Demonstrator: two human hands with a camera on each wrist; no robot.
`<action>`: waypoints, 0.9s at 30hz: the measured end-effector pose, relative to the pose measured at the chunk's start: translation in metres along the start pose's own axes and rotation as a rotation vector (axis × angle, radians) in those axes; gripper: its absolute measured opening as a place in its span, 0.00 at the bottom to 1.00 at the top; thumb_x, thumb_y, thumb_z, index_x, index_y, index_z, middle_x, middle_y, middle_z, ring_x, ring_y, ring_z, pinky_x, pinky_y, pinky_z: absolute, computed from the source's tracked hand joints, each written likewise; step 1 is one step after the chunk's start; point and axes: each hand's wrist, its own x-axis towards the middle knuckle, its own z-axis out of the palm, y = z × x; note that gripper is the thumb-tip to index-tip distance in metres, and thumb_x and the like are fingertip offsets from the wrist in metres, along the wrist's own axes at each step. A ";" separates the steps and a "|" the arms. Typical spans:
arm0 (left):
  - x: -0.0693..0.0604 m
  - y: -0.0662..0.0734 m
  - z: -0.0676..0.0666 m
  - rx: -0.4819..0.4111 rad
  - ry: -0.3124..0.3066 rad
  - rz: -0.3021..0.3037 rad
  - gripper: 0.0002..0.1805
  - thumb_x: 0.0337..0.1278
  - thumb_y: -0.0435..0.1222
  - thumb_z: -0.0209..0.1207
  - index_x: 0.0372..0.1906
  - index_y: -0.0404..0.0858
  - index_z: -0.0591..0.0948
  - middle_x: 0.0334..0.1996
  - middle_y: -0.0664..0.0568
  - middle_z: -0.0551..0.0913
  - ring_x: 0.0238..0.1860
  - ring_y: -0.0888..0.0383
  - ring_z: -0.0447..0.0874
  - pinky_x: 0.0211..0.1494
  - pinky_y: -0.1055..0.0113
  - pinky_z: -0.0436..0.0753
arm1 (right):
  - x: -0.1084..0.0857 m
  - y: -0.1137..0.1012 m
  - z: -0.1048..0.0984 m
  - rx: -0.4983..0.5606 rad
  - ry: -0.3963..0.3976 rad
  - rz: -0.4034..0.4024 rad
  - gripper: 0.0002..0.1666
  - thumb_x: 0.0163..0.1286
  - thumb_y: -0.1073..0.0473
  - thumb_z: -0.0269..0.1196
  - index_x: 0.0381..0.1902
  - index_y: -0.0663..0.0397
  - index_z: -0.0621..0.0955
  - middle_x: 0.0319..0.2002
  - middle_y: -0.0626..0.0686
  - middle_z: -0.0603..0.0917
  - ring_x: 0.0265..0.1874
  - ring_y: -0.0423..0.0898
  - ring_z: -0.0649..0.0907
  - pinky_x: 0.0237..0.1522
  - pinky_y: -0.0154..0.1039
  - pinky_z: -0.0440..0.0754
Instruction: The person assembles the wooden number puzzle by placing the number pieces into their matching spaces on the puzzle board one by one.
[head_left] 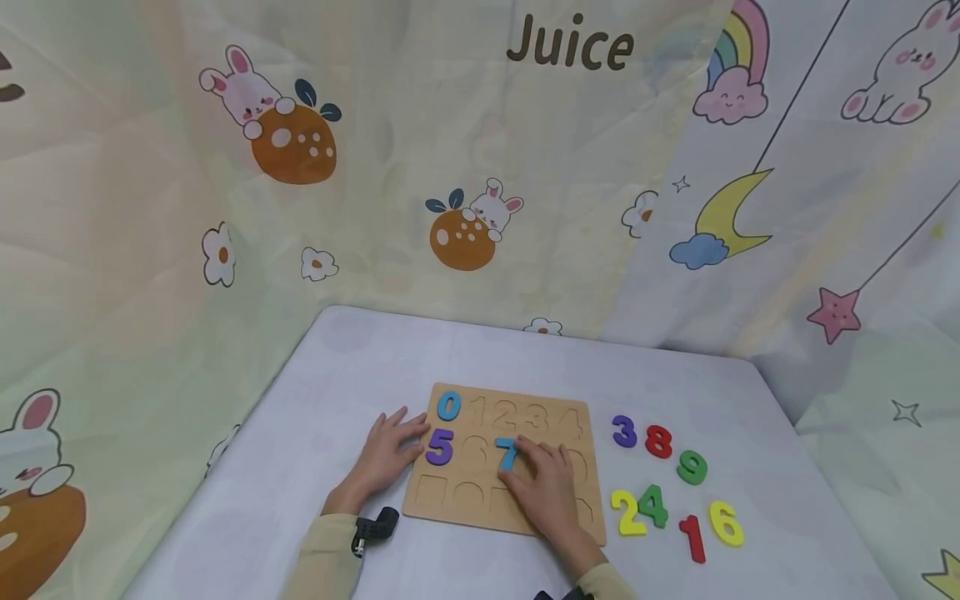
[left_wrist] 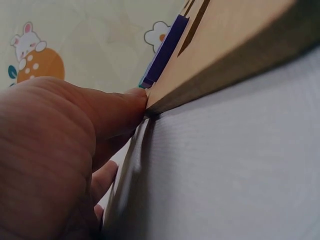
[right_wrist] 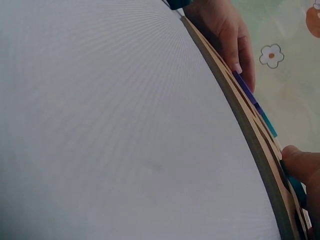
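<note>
A wooden number puzzle board point(head_left: 452, 502) lies on the table. My right hand point(head_left: 550, 492) pinches the blue number 7 point(head_left: 506, 452) between thumb and forefinger, over the board's middle row; whether it is fully in its recess I cannot tell. In the right wrist view only the thumb point(right_wrist: 302, 164) shows well, against the 7's edge. My left hand point(head_left: 386, 454) rests at the board's left edge, fingers extended. In the left wrist view its thumb touches the board's edge near the purple number 5 point(head_left: 440, 447). The blue number 0 point(head_left: 448, 406) sits above the 5 in the board.
Right of the board lie loose numbers: a purple 3 point(head_left: 624, 432), red 8 point(head_left: 659, 442), green 9 point(head_left: 692, 467), yellow 2 point(head_left: 628, 513), green 4 point(head_left: 654, 507), red 1 point(head_left: 693, 539) and yellow 6 point(head_left: 726, 524). A printed cloth point(head_left: 405, 108) hangs behind the white table point(head_left: 360, 350).
</note>
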 end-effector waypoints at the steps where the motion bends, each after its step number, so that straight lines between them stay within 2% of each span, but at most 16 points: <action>1: 0.000 0.000 0.000 0.001 0.002 0.001 0.20 0.61 0.36 0.63 0.59 0.41 0.81 0.66 0.52 0.74 0.75 0.44 0.55 0.79 0.47 0.40 | 0.000 0.000 0.000 0.000 -0.001 -0.002 0.32 0.51 0.47 0.77 0.54 0.48 0.82 0.58 0.48 0.82 0.58 0.52 0.77 0.74 0.62 0.49; 8: 0.000 0.000 0.000 -0.008 0.006 0.007 0.20 0.60 0.36 0.63 0.58 0.41 0.81 0.66 0.52 0.74 0.74 0.44 0.55 0.79 0.46 0.40 | 0.000 -0.001 -0.001 0.017 0.000 -0.007 0.31 0.50 0.47 0.77 0.52 0.48 0.83 0.57 0.49 0.83 0.57 0.52 0.77 0.74 0.62 0.50; 15: 0.000 -0.001 0.002 -0.006 -0.010 -0.020 0.20 0.61 0.37 0.63 0.59 0.43 0.81 0.66 0.54 0.74 0.75 0.46 0.54 0.79 0.48 0.39 | -0.001 -0.001 -0.001 0.008 -0.011 0.009 0.29 0.51 0.47 0.77 0.51 0.48 0.84 0.57 0.50 0.82 0.58 0.52 0.77 0.74 0.61 0.49; 27: 0.001 -0.002 0.002 -0.005 -0.008 -0.025 0.20 0.61 0.37 0.63 0.58 0.42 0.81 0.66 0.54 0.74 0.75 0.46 0.54 0.79 0.49 0.39 | -0.001 -0.003 -0.002 0.026 0.003 0.010 0.28 0.52 0.49 0.77 0.50 0.50 0.84 0.57 0.51 0.83 0.57 0.51 0.78 0.74 0.60 0.50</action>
